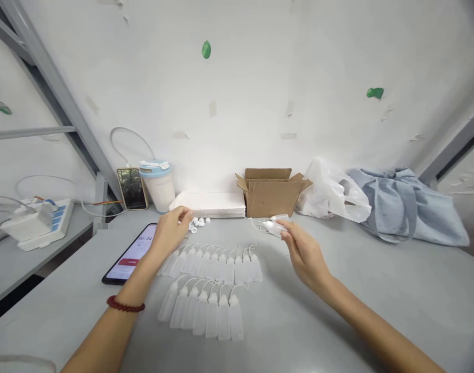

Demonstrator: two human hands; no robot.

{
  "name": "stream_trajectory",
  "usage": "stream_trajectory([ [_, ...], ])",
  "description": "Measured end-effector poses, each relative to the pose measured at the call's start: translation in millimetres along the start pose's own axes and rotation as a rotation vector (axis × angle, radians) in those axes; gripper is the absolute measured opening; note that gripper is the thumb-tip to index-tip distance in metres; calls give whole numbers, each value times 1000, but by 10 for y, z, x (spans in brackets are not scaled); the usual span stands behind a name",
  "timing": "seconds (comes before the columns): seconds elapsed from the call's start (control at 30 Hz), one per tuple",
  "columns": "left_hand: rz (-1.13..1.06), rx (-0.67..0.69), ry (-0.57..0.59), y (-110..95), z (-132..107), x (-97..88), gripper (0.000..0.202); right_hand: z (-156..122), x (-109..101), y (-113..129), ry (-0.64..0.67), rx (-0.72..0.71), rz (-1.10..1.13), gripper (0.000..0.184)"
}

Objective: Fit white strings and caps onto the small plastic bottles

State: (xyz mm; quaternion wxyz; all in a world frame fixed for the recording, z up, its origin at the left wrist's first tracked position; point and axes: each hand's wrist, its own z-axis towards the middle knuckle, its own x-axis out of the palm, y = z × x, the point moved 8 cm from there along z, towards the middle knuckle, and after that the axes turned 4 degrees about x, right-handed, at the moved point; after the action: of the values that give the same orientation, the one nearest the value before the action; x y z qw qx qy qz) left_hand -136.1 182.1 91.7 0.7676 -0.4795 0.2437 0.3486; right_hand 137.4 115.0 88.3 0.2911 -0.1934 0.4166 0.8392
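Observation:
My right hand [305, 251] is closed on a small clear plastic squeeze bottle [275, 226], held above the grey table in front of the cardboard box. My left hand [170, 228] reaches toward a little heap of white caps [199, 222], fingers curled over them; what they pinch, if anything, is hidden. Between my arms lie two rows of several capped clear bottles: a far row [217, 264] and a near row [204, 311], all on their sides.
An open cardboard box [270, 191] stands at the back, with a stack of white trays [211, 203] to its left. A phone showing a timer [130, 254] lies at left. A cup [158, 184], a second propped phone [131, 188], a white plastic bag [332, 194] and a blue cloth bag [408, 204] line the wall.

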Motion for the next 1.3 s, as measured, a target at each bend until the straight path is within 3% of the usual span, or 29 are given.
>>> stream_trajectory([
  [0.03, 144, 26, 9, 89, 46, -19, 33, 24, -35, -22, -32, -26, -52, 34],
  [0.1, 212, 68, 51, 220, 104, 29, 33, 78, -76, -106, -68, -46, -133, 34],
  [0.33, 335, 202, 162, 291, 182, 387, 34, 222, 38, -614, 10, 34, -330, 36],
  [0.53, 367, 205, 196, 389, 151, 460, 34, 169, 286, -558, 168, -40, -369, 19],
  [0.8, 350, 207, 201, 360, 145, 529, 31, 172, 298, -592, 197, -154, -487, 6],
  [0.9, 315, 209, 213, 352, 154, 543, 29, 167, 317, -533, 201, -178, -494, 5],
  [1.0, 260, 202, 215, 337, 142, 516, 28, 107, 336, -308, 209, -206, -427, 6],
  [1.1, 219, 176, 184, 289, 112, 421, 31, -22, 422, -19, 340, -238, -264, 7],
  [1.2, 139, 145, 137, 161, 63, 293, 30, -124, 488, 127, 436, -164, -145, 7],
  [1.3, 10, 89, 130, -7, -6, 225, 29, -171, 551, 114, 481, -62, -107, 10],
])
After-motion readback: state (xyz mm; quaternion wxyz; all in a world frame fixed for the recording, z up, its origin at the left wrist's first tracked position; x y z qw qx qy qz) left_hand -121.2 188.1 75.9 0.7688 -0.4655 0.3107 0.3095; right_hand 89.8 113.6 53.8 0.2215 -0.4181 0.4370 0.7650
